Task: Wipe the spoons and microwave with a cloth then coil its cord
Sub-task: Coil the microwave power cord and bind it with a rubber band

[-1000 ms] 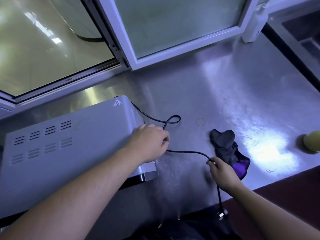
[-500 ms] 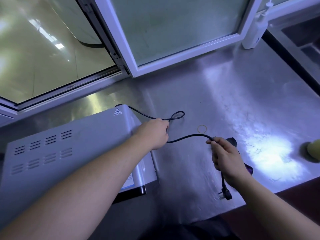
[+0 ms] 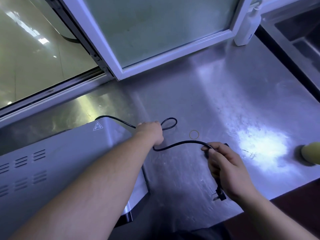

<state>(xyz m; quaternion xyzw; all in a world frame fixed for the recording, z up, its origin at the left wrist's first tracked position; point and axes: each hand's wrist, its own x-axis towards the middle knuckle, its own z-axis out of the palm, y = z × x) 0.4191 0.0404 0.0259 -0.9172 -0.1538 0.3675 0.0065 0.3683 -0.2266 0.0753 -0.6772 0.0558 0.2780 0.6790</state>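
The silver microwave (image 3: 52, 163) lies at the left on the steel counter (image 3: 225, 108), vented side up. Its black cord (image 3: 181, 143) runs from the back corner into my left hand (image 3: 151, 132), which is closed on it, with a small loop sticking out past the knuckles. The cord then curves across to my right hand (image 3: 225, 168), which grips it near the plug (image 3: 219, 196) hanging below my palm. The dark cloth is almost wholly hidden behind my right hand. No spoons are in view.
A thin rubber band (image 3: 194, 134) lies on the counter between my hands. A yellow round object (image 3: 310, 153) sits at the right edge. A white bottle (image 3: 247, 30) stands by the white window frame (image 3: 164, 58). A sink basin (image 3: 303, 32) is at the far right.
My right hand has lifted the cord and plug up from the counter's front edge and moved in front of the cloth. My left hand has slid forward along the cord, off the microwave.
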